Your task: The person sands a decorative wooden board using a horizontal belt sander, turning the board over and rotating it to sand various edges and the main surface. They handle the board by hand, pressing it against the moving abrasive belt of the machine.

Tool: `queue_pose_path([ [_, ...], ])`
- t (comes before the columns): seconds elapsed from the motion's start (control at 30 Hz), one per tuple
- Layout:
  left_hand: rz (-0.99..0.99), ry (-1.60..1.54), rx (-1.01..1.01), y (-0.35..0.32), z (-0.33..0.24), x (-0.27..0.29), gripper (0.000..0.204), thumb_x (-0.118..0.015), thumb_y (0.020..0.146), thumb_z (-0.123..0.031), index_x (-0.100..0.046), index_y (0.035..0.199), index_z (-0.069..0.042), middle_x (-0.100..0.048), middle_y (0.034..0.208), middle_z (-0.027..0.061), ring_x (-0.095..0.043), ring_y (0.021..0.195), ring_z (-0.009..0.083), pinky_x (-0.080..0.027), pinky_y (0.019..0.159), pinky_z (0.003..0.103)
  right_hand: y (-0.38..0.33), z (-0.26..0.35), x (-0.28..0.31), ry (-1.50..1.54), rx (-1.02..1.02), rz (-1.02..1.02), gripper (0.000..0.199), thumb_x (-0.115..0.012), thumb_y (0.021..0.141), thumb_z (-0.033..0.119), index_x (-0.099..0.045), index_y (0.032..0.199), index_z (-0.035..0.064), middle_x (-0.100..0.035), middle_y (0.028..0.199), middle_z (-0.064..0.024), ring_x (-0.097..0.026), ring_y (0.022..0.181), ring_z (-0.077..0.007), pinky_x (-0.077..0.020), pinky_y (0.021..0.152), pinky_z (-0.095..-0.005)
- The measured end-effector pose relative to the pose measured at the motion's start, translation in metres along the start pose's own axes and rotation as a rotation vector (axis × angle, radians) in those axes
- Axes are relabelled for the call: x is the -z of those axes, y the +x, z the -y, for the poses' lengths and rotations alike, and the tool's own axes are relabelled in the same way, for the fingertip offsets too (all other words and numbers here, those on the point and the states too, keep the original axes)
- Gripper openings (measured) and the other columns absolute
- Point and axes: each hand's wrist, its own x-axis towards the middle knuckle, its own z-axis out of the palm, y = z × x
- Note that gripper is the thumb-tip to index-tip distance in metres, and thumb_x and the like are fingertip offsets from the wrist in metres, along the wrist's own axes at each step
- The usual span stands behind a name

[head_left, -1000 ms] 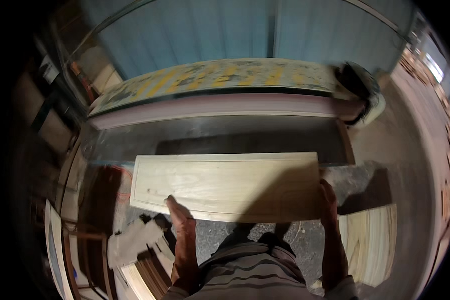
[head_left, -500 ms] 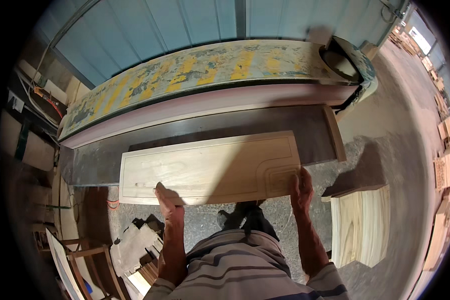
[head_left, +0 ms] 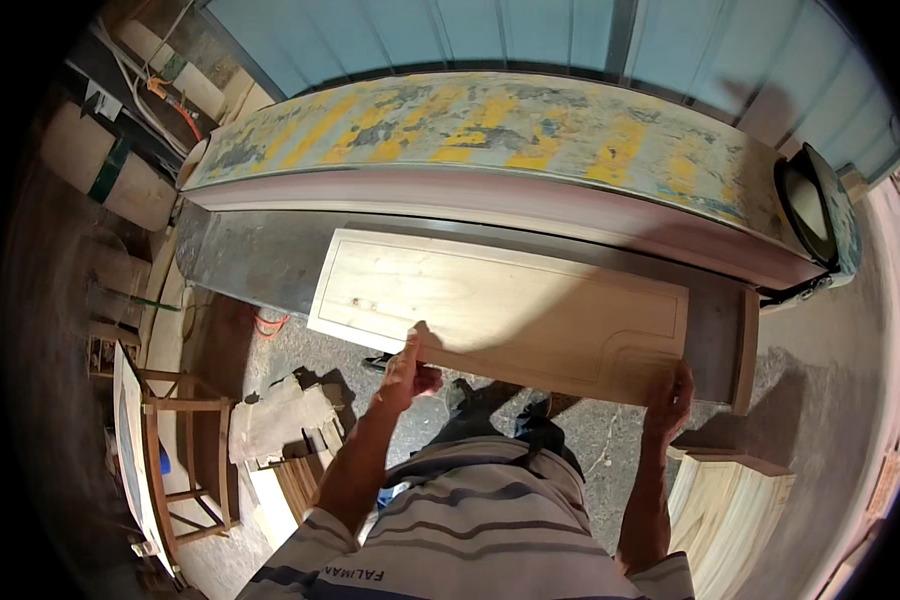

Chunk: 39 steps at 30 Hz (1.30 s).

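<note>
A pale wooden panel [head_left: 470, 300] with a grooved border lies over the grey metal table [head_left: 245, 250] of a long belt sander. Its far edge is close to the pinkish sanding belt [head_left: 490, 205]; I cannot tell whether they touch. My left hand [head_left: 405, 375] grips the panel's near edge left of the middle, thumb on top and fingers beneath. At the near right corner, my right hand [head_left: 670, 400] is closed round the edge, next to a grooved corner pattern. Shadow covers the panel's right half.
Above the belt runs a worn cover [head_left: 450, 130] with yellow stripes. A wooden stop [head_left: 745, 350] closes the table's right end. Stacked boards [head_left: 725, 510] stand at the lower right. A wooden frame stand [head_left: 190, 450] and cardboard [head_left: 285, 420] are at the lower left.
The view has turned, so the machine and panel appear farther right and tilted. The panel's far edge has come nearer the belt. Both hands keep their hold.
</note>
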Motion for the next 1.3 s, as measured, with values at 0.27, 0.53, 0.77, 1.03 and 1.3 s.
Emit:
queue_pose_path([
  [0.27,-0.534,0.188,-0.167,0.017,-0.054,0.131,0.086,-0.072,0.075,-0.039,-0.019,0.135,-0.008,-0.055,0.081,0.0114,-0.055,0.050,0.0177,-0.049,0.043,0.031,0.009,0.018,-0.009,0.134,-0.043,-0.169,0.043,-0.054,0.091,0.036,-0.055,0.113,-0.0008,-0.058,0.105,-0.0103,-0.053,0.093,-0.0180,-0.0429,0.081,-0.0304],
  [0.53,-0.340,0.154,-0.300,0.053,-0.090,0.126,0.069,-0.075,0.072,-0.028,-0.031,0.121,-0.005,-0.053,0.065,0.0053,-0.046,0.042,0.0100,-0.040,0.035,0.025,0.036,0.035,-0.029,0.076,-0.137,-0.260,0.040,-0.052,0.091,0.037,-0.059,0.106,0.0005,-0.061,0.097,-0.0107,-0.056,0.088,-0.0198,-0.0452,0.079,-0.0319],
  [0.77,-0.361,0.263,-0.298,0.072,-0.112,0.104,0.072,-0.077,0.068,-0.033,-0.032,0.116,-0.004,-0.052,0.060,0.0057,-0.043,0.037,0.0091,-0.033,0.030,0.024,0.063,0.027,-0.044,0.103,-0.199,-0.384,0.041,-0.051,0.091,0.039,-0.061,0.097,-0.0003,-0.060,0.086,-0.0049,-0.053,0.079,-0.0142,-0.0447,0.072,-0.0299],
  [1.03,-0.437,0.217,-0.309,0.098,-0.089,0.158,0.066,-0.074,0.074,-0.034,-0.034,0.121,-0.011,-0.046,0.050,-0.0008,-0.037,0.033,0.0063,-0.023,0.029,0.020,0.055,0.016,-0.072,0.347,-0.277,-0.436,0.025,-0.060,0.089,0.024,-0.065,0.094,0.0005,-0.061,0.082,-0.0002,-0.052,0.075,-0.0073,-0.0446,0.069,-0.0230],
  [1.3,-0.425,0.271,-0.231,0.125,-0.132,0.228,0.056,-0.070,0.077,-0.040,-0.038,0.115,-0.017,-0.043,0.051,-0.0019,-0.036,0.034,0.0065,-0.023,0.030,0.020,0.011,0.069,-0.113,0.120,-0.160,-0.348,0.019,-0.061,0.086,0.020,-0.064,0.095,0.0042,-0.063,0.099,-0.0089,-0.058,0.090,-0.0189,-0.0450,0.081,-0.0294],
])
